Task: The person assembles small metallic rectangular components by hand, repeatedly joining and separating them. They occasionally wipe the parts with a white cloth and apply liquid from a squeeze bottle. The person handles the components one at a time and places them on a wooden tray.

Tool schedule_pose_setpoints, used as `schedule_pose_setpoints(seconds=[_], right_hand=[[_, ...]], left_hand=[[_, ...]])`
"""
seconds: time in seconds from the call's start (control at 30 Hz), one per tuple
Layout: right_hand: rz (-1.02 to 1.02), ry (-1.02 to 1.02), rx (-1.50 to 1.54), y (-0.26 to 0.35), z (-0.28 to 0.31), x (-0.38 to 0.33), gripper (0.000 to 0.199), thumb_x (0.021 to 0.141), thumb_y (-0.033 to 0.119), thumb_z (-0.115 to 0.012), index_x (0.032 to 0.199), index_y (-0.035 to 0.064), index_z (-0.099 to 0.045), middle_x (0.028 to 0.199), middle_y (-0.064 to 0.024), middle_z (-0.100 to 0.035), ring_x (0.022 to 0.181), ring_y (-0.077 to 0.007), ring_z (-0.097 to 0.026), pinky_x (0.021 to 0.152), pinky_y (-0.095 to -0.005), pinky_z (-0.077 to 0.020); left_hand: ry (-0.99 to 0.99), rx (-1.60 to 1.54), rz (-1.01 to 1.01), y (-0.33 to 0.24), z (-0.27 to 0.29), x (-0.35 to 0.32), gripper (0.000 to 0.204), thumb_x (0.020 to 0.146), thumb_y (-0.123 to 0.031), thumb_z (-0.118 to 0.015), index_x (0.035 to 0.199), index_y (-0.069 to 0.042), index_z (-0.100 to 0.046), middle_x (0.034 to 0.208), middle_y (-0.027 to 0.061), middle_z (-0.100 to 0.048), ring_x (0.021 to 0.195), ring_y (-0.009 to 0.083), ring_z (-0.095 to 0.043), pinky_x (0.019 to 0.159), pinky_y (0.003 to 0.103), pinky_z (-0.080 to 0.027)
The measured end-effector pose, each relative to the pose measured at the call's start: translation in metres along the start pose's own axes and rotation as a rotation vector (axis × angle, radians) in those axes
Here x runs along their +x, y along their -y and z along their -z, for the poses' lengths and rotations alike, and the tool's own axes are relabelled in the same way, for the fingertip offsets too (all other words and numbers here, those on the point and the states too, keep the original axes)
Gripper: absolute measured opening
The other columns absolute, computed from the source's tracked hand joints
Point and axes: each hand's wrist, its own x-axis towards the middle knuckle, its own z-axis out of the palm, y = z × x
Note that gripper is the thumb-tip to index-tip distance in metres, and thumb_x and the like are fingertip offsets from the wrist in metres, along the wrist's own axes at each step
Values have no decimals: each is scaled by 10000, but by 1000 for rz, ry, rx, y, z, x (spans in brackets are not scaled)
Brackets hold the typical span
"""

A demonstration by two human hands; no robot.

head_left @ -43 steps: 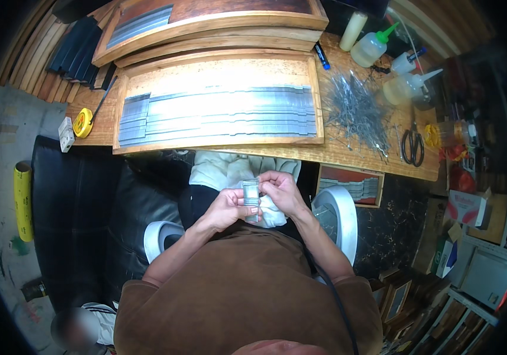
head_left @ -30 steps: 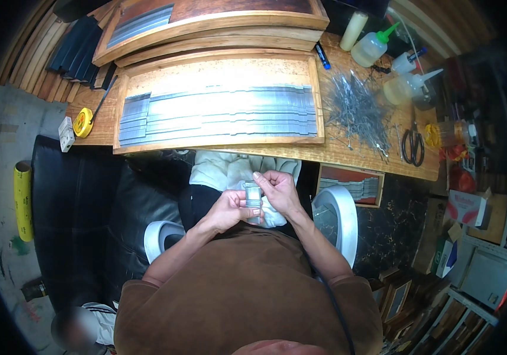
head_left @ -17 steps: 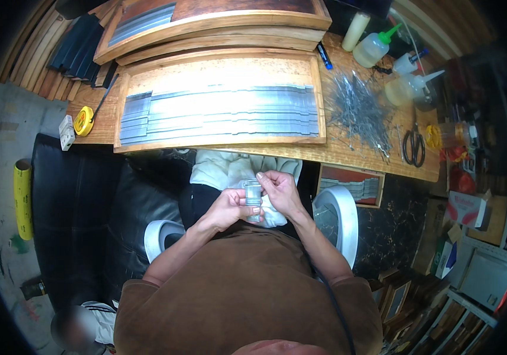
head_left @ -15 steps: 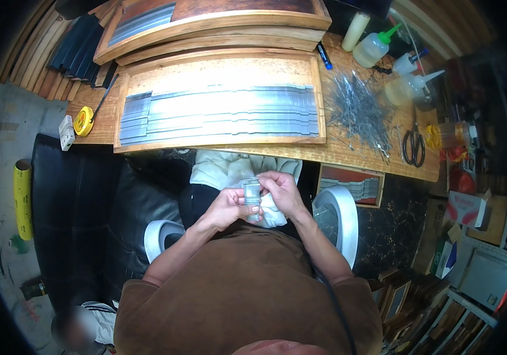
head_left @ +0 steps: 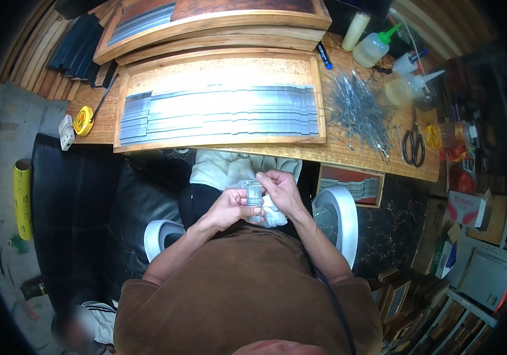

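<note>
Above my lap, my left hand (head_left: 229, 209) is closed around the lower part of a small stack of thin grey strips (head_left: 254, 194), its thumb lying across the front. The stack stands roughly upright and looks slightly shiny. My right hand (head_left: 279, 191) pinches at the upper right end of the same stack with thumb and forefinger. Whether it grips a single strip or the whole end cannot be made out. Whitish cloth (head_left: 218, 168) lies over my lap below both hands.
A wooden tray (head_left: 221, 146) with rows of grey strips lies on the table ahead. To its right are thin wires (head_left: 360, 112), black scissors (head_left: 413, 148) and squeeze bottles (head_left: 373, 49). A yellow tape measure (head_left: 83, 121) lies left. White chair arms (head_left: 345, 228) flank me.
My right thumb and forefinger have shifted slightly at the top of the stack. The stack has moved a touch to the right; my left hand keeps its hold.
</note>
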Motion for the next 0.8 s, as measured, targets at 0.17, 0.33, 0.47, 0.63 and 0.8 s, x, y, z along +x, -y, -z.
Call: schedule_pose_setpoints(seconds=[0.17, 0.33, 0.47, 0.63, 0.8], right_hand=[[78, 40, 63, 9, -10, -5, 242, 1029, 203, -725, 932, -15, -766, 728, -7, -690, 648, -59, -589, 593, -254, -489], [207, -122, -480, 10, -5, -8, 264, 1010, 241, -724, 1005, -21, -753, 885, -134, -740, 770, -210, -661, 700, -368, -526], [379, -391, -1038, 46, -5, -34, 408, 917, 312, -777, 1215, 45, -696, 1204, -259, -656, 1093, -441, -628, 938, -523, -494], [251, 61, -892, 21, 20, -60, 426, 837, 107, -835, 1214, -28, -690, 1230, -232, -667, 1146, -435, -643, 1046, -478, -508], [262, -198, -214, 19, 27, -37, 354, 938, 78, -781, 1262, -36, -697, 1146, -111, -747, 1028, -190, -712, 912, -332, -573]], left_hand=[[-26, 44, -10, 4, 5, 1, 192, 959, 27, -731, 1149, 9, -711, 980, 128, -788, 863, 203, -773, 802, 347, -641], [-17, 128, 3, 2, 2, -1, 169, 961, 43, -715, 1126, 12, -719, 976, 119, -790, 858, 187, -771, 796, 328, -634], [-96, 95, 0, -1, 11, -7, 170, 952, 58, -717, 1117, 17, -719, 969, 120, -790, 864, 193, -771, 785, 325, -634], [-129, 11, -49, 9, 24, 0, 193, 951, 61, -720, 1142, 44, -695, 972, 130, -783, 856, 208, -772, 795, 338, -647], [-120, 109, 6, 7, 8, 2, 169, 945, 77, -707, 1110, 44, -701, 958, 108, -782, 838, 185, -766, 771, 322, -637]])
